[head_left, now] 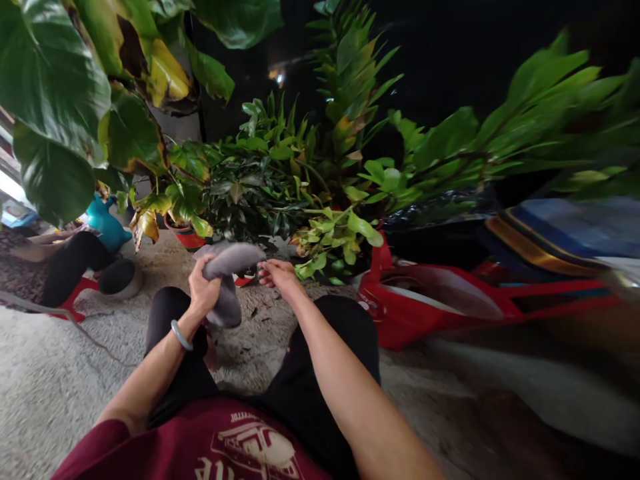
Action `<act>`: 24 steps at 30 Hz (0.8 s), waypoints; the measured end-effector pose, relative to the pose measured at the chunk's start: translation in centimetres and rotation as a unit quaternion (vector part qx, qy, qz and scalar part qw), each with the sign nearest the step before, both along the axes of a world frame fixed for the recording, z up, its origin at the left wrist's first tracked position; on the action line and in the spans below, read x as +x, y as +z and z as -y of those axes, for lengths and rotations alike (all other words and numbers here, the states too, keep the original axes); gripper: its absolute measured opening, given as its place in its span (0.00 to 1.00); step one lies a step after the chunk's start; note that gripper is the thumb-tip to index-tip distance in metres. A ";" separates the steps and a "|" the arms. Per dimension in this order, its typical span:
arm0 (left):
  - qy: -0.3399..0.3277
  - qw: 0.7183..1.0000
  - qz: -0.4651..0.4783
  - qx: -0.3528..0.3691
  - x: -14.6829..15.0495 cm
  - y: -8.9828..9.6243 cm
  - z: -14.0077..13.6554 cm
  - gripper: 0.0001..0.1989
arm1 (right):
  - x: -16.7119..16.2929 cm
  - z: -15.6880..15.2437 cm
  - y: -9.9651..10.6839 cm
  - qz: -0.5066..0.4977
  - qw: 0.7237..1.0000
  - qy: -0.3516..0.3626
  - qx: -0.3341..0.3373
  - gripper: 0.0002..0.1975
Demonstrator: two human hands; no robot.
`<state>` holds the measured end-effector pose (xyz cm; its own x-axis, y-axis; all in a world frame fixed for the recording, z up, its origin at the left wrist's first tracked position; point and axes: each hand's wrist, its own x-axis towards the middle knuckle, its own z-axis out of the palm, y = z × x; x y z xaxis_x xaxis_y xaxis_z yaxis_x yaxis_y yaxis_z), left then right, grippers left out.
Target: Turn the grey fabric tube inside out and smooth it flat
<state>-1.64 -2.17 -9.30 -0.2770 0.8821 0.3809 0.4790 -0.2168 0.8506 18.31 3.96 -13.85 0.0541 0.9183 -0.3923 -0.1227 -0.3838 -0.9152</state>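
My left hand is closed around a soft grey fabric piece, which looks plump and has a curved upper lobe and a rounded lower one. The upper lobe is slightly blurred and points right, toward my right hand. Just beyond its tip, my right fingers are pinched together, with a small gap to the fabric. Whatever they hold, if anything, is too small to make out. Both hands are above the ground between my knees, and a pale bangle circles my left wrist.
Potted green plants fill the far side, some leaves yellowed. To the right stands an open red bag beside blurred blue packaging. At left, a person sits near a dark round pot and a teal toy animal.
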 end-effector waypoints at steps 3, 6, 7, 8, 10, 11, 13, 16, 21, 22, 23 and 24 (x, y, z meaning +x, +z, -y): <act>0.024 0.994 -0.017 0.103 1.2 5.4 -3.9 0.24 | -0.1 -0.1 0.2 -0.022 1.000 0.003 -0.022 0.04; -0.010 0.987 -0.045 0.157 3.3 8.6 -8.0 0.26 | -0.3 -0.3 0.3 -0.029 0.999 0.008 -0.043 0.06; -0.034 0.984 -0.061 0.162 4.0 8.7 -8.9 0.27 | -0.4 -0.3 0.2 -0.029 0.998 0.011 -0.052 0.06; -0.064 0.982 -0.082 0.156 4.5 8.4 -9.3 0.28 | -0.5 -0.3 0.2 -0.027 0.998 0.015 -0.063 0.06; -0.129 0.976 -0.138 0.111 5.0 6.8 -9.2 0.30 | -0.7 -0.3 -0.1 -0.021 0.996 0.027 -0.084 0.07; -0.162 0.970 -0.168 0.074 4.9 5.8 -8.7 0.31 | -0.8 -0.2 -0.2 -0.019 0.995 0.034 -0.094 0.07; -0.216 0.953 -0.212 -0.003 4.2 4.3 -7.4 0.30 | -1.0 -0.1 -0.4 -0.020 0.993 0.046 -0.105 0.08; -0.228 0.953 -0.196 -0.020 2.9 4.7 -6.1 0.29 | -0.9 0.0 -0.5 -0.029 0.993 0.049 -0.102 0.08; -0.116 0.976 -0.088 0.159 4.6 9.9 -8.8 0.30 | -0.6 0.0 -0.3 -0.026 0.995 0.039 -0.087 0.06; -0.108 0.974 -0.081 0.180 5.3 10.4 -9.7 0.30 | -0.7 0.0 -0.2 -0.024 0.995 0.038 -0.084 0.06; -0.110 0.972 -0.084 0.190 5.9 10.4 -10.4 0.30 | -0.7 0.0 -0.2 -0.022 0.996 0.038 -0.082 0.06; -0.118 0.970 -0.095 0.188 6.3 10.0 -10.8 0.30 | -0.8 0.0 -0.2 -0.021 0.996 0.036 -0.080 0.06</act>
